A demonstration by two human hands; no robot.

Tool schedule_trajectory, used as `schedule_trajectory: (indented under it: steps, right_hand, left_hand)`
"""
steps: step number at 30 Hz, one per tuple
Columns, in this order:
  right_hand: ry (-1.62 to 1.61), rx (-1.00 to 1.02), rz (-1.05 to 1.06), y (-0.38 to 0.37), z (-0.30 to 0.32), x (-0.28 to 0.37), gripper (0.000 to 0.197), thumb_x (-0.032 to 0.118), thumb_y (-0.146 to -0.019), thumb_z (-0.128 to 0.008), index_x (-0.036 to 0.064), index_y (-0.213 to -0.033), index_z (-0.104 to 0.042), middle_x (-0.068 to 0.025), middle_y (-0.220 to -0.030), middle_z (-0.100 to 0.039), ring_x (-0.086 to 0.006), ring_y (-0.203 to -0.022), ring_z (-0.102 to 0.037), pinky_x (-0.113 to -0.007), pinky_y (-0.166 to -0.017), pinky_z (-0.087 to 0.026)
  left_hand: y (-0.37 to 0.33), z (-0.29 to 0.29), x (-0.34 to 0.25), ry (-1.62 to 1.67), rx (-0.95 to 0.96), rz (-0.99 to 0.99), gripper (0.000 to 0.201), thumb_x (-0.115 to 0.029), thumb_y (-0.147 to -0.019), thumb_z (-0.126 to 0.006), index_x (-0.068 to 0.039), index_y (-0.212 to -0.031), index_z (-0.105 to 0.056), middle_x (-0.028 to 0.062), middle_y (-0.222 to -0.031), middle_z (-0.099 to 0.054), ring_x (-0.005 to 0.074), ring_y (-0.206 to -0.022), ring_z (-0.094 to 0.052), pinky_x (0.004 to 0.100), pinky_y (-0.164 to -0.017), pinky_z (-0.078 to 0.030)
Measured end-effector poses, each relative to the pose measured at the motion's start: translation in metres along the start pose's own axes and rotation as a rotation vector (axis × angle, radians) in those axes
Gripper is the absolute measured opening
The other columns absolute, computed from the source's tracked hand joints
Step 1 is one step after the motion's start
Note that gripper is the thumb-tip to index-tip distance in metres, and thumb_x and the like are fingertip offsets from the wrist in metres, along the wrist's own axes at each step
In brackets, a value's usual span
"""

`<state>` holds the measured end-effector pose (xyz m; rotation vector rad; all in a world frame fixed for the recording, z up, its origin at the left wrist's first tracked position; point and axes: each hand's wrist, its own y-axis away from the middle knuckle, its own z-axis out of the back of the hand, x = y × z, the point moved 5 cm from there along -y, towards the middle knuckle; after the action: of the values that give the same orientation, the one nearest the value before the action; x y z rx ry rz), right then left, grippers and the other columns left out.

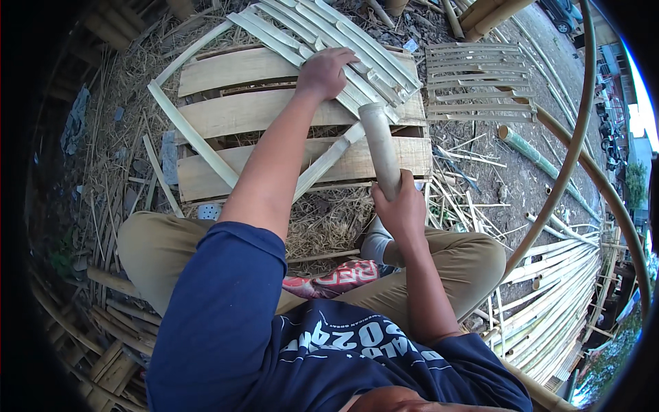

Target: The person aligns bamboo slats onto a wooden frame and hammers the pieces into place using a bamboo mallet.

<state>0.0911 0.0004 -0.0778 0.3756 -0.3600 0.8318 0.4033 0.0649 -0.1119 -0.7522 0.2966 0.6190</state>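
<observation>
A panel of split bamboo slats (pixel 329 29) lies slantwise across a low platform of wide wooden boards (pixel 237 110). My left hand (pixel 324 74) is closed over the slats near their middle, with some fingertips hidden. In my right hand (pixel 401 209) is a thick pale bamboo stick (pixel 382 147), gripped at its near end. Its far end reaches up to the near edge of the slats. Single long strips (pixel 195 141) angle out from the panel over the platform's left side; a shorter strip (pixel 329 161) slants toward me.
Right of the platform lies a small slatted bamboo rack (pixel 480 82). A green bamboo pole (pixel 542 161) and a large pile of split poles (pixel 549 288) lie farther right. Curved poles (pixel 573 137) rise there. Straw and offcuts (pixel 329 230) cover the ground around my crossed legs.
</observation>
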Motion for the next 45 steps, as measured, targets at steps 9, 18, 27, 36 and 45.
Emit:
schedule_trajectory:
  steps: [9, 18, 27, 36, 45]
  right_hand:
    - [-0.639, -0.422, 0.017, 0.011, 0.034, -0.006, 0.049, 0.034, -0.096, -0.074, -0.0047, -0.119, -0.056, -0.0295, -0.09, -0.072, -0.0476, -0.082, -0.074, -0.053, -0.071, -0.057]
    - [-0.053, 0.027, -0.032, -0.002, 0.006, -0.005, 0.057, 0.042, -0.096, -0.075, -0.0052, -0.123, -0.057, -0.0334, -0.094, -0.073, -0.0509, -0.087, -0.073, -0.055, -0.077, -0.055]
    - [-0.346, -0.106, 0.008, -0.005, 0.02, -0.007, 0.051, 0.037, -0.098, -0.075, -0.0057, -0.12, -0.059, -0.0286, -0.09, -0.074, -0.0402, -0.079, -0.075, -0.05, -0.076, -0.057]
    - [-0.057, -0.065, 0.077, 0.008, -0.007, -0.009, 0.054, 0.043, -0.099, -0.071, -0.0012, -0.124, -0.054, -0.0322, -0.085, -0.072, -0.0522, -0.082, -0.071, -0.058, -0.071, -0.054]
    - [-0.001, 0.001, 0.024, -0.007, 0.006, -0.01, 0.056, 0.044, -0.097, -0.072, -0.0047, -0.119, -0.056, -0.0311, -0.087, -0.073, -0.0505, -0.084, -0.072, -0.058, -0.075, -0.055]
  left_hand:
    - [-0.011, -0.004, 0.0, 0.018, -0.008, -0.01, 0.045, -0.002, -0.085, -0.051, -0.017, -0.118, -0.078, 0.0045, -0.133, -0.073, 0.0287, -0.125, -0.066, 0.0423, -0.109, -0.053]
    - [-0.007, 0.001, 0.003, 0.04, 0.014, 0.011, 0.043, -0.001, -0.086, -0.052, -0.016, -0.117, -0.079, 0.0063, -0.133, -0.073, 0.0296, -0.125, -0.065, 0.0432, -0.111, -0.052]
    - [0.001, 0.001, 0.008, 0.043, 0.028, 0.041, 0.046, -0.002, -0.086, -0.052, -0.018, -0.12, -0.078, 0.0053, -0.136, -0.071, 0.0287, -0.128, -0.064, 0.0437, -0.113, -0.05]
    - [0.001, -0.003, 0.002, 0.039, 0.053, 0.041, 0.045, -0.003, -0.086, -0.051, -0.017, -0.121, -0.077, 0.0049, -0.136, -0.071, 0.0287, -0.127, -0.065, 0.0427, -0.112, -0.051]
    - [0.0, -0.002, 0.003, 0.036, 0.065, 0.044, 0.045, -0.003, -0.086, -0.052, -0.018, -0.12, -0.077, 0.0055, -0.136, -0.071, 0.0285, -0.126, -0.065, 0.0422, -0.111, -0.052]
